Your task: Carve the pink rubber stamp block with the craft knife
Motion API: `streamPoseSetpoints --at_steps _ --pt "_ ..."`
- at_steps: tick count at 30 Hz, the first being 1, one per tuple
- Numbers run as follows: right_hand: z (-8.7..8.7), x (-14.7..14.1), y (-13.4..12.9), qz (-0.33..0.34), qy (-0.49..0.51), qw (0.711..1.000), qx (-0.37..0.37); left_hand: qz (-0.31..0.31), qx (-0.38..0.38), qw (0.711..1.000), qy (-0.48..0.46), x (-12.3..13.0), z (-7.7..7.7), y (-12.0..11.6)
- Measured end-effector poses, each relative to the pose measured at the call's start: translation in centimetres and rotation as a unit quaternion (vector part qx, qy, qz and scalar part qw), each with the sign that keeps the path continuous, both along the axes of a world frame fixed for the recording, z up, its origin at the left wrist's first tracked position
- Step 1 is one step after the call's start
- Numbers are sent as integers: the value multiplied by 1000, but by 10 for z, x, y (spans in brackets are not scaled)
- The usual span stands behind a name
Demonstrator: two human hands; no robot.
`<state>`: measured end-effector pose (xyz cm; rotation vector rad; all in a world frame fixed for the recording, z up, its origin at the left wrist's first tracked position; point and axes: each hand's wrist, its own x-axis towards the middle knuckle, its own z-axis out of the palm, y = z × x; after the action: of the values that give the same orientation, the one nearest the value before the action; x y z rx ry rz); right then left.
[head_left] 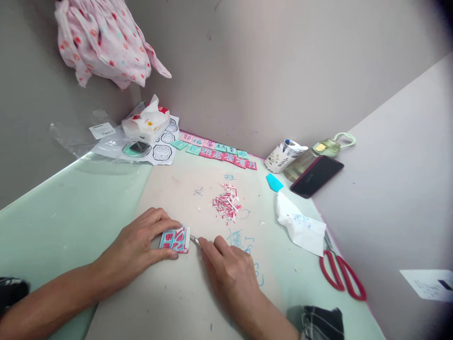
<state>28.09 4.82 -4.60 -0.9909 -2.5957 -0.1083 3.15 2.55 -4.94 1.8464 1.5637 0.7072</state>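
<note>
A small square block [180, 240] with pink and white cut areas and blue outlined strokes lies on the pale work mat [141, 293]. My left hand [146, 241] grips it by its upper and lower edges between thumb and fingers. Pinched in my right hand [226, 264] is a craft knife [194, 240], its metal tip at the block's right edge. Most of the knife is hidden by my fingers. Beyond the hands sits a heap of pink and white shavings [227, 203].
Two rows of lettered tiles [217, 155] line the back. Left of them are a tissue pack [146, 123] and plastic wrap [106, 146]. On the right are a cup [283, 157], a bottle [300, 163], a phone [317, 176], a blue piece [274, 182], a tissue [300, 226] and red-handled scissors [342, 274].
</note>
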Motion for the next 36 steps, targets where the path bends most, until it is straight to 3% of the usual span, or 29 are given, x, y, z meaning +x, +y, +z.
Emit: streamPoseSetpoints --at_steps 19,26,32,36 --pt "-1 -3 1 -14 6 1000 -16 3 18 999 31 0 1 2" --pt "0 9 22 -96 48 993 -39 2 16 1000 27 0 1 0" --pt "6 10 21 -92 109 985 -97 0 54 999 8 0 -5 -4" --pt "10 2 13 -83 192 950 -234 -38 96 994 31 0 -6 -5"
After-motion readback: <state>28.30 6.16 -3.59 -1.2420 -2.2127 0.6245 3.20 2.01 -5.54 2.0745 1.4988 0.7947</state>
